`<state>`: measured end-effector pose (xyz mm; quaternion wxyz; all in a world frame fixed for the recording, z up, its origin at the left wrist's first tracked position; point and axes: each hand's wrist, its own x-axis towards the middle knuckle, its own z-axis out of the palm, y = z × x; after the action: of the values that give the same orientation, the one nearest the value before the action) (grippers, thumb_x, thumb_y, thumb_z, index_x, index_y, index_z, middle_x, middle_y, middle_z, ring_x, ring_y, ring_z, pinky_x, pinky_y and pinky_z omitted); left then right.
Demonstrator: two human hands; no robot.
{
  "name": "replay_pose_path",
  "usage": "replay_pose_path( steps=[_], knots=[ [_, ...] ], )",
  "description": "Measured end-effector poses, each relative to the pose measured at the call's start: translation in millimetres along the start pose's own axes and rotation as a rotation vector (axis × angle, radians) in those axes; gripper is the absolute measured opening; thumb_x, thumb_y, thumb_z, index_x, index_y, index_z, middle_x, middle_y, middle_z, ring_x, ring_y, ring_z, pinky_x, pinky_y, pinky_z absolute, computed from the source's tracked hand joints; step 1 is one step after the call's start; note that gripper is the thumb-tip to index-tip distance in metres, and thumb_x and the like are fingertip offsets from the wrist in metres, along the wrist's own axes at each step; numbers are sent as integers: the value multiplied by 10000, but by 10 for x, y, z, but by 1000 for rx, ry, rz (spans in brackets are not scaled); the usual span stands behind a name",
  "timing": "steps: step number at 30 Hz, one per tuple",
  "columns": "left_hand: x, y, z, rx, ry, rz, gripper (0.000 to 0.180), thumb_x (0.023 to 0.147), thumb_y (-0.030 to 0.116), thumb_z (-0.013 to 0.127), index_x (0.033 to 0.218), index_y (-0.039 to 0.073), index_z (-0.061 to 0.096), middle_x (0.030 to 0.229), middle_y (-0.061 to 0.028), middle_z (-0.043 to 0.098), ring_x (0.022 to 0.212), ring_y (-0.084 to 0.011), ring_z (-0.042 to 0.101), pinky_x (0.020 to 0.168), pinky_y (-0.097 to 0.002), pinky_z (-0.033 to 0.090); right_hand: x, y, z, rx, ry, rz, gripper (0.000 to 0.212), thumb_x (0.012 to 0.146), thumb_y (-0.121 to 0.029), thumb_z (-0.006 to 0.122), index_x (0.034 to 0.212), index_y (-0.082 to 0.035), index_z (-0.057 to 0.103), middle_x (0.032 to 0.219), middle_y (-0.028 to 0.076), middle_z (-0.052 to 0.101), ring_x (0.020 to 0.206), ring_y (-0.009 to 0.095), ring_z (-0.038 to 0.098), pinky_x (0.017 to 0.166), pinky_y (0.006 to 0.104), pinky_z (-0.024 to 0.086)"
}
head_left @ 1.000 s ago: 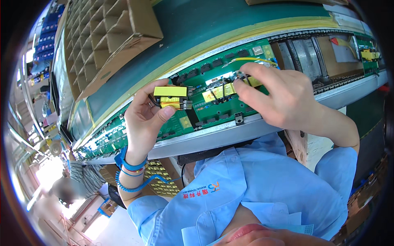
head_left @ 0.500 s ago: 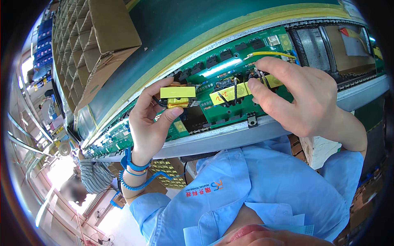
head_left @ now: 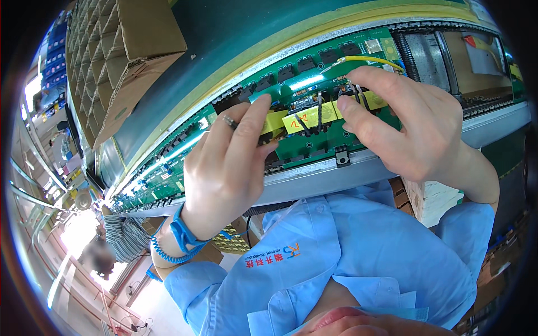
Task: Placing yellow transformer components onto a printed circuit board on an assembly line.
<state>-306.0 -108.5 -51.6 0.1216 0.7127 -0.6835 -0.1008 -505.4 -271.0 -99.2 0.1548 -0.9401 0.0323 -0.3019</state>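
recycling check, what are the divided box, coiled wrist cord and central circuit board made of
Divided box: likely cardboard, matte brown, with papery panels.
Coiled wrist cord: probably satin plastic, blue, in springlike loops.
Circuit board: apparently lacquered laminate, glossy green surface reflecting light.

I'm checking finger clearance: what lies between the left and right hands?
The head view shows a red-marked yellow block with black leads on the green board, between left hand and right hand.

circuit board (head_left: 332,136): glossy | carton (head_left: 150,28): matt cardboard | rail (head_left: 314,182): smooth metal
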Motion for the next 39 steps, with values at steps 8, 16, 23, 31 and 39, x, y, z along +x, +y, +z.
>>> replay_pose_path(
  steps=[8, 16, 23, 31, 39],
  knots=[
    [113, 23, -89, -43, -148, -20, 497, 754, -14, 735, 1235, 61, 631, 1046, -156, 676, 799, -307, 673, 669, -373, 533, -36, 35, 34, -24, 36, -39, 283, 700, -155, 777, 945, -29, 710, 948, 188, 679, 654, 215, 671, 469, 264, 515],
    [-48, 42, 113, 117, 20, 74, 494, 722, 32, 746, 1205, 32, 640, 1029, -100, 636, 713, -225, 652, 596, -310, 537, -31, 9, 81, 3, 62, -33, 301, 681, -152, 786, 936, -13, 706, 935, 198, 673, 669, 230, 682, 489, 267, 544],
    [-48, 90, 167, 56, 48, 37, 533, 723, -24, 729, 1237, 54, 614, 1094, -115, 662, 771, -286, 652, 640, -351, 524, -68, 66, 85, -147, 76, -68, 265, 679, -166, 760, 921, -74, 703, 970, 126, 668, 675, 191, 660, 484, 254, 497],
    [270, 279, 306, -12, 79, 154, 570, 746, 29, 734, 1292, 38, 569, 1080, -133, 624, 841, -321, 647, 671, -395, 526, -273, -422, -445, -218, 136, -74, 203, 738, -206, 695, 913, -103, 703, 914, 18, 646, 544, 93, 549, 431, 240, 408],
    [951, 702, 631, -239, 174, 329, 878, 742, 39, 769, 1504, 53, 333, 1147, -225, 632, 902, -366, 660, 729, -412, 544, -614, -601, -304, -561, -404, 141, 467, 820, -184, 583, 1269, -56, 565, 1069, 50, 669, 608, 151, 634, 436, 256, 472]
  ],
)
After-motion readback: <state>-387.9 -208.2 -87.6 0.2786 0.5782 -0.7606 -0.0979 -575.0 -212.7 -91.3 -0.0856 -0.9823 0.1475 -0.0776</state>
